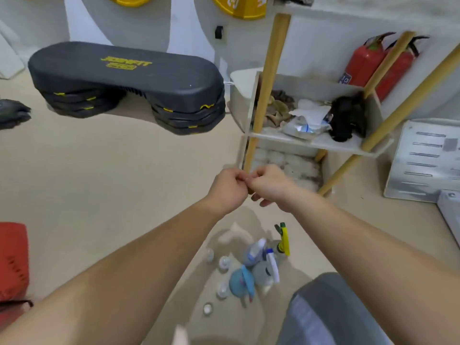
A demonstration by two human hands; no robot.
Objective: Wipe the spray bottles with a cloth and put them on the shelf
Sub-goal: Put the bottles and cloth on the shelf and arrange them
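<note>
- Beige floor (124, 183) has the spray bottles (258, 265) bunched at 6 o'clock, right under both stretched-out forearms.
- Left hand (227, 189) and right hand (270, 185) meet mid-frame, backs toward the camera, fingers curled, fingertips touching each other.
- Grip on both is narrow, and honestly I can't tell if anything's pinched in there.
- Shelf (311, 143) sits at 2 o'clock, wooden legs, with clutter on it.

The beige floor (99, 183) carries a cluster of spray bottles (261, 265) standing close together, with small clear round caps (224, 263) scattered just beside them. A black step platform (124, 78) sits well apart. The shelf (311, 143), white boards on wooden poles, stands on the floor; its board holds brownish cloths (278, 108), white packets (308, 120) and a black bundle (346, 120).
</note>
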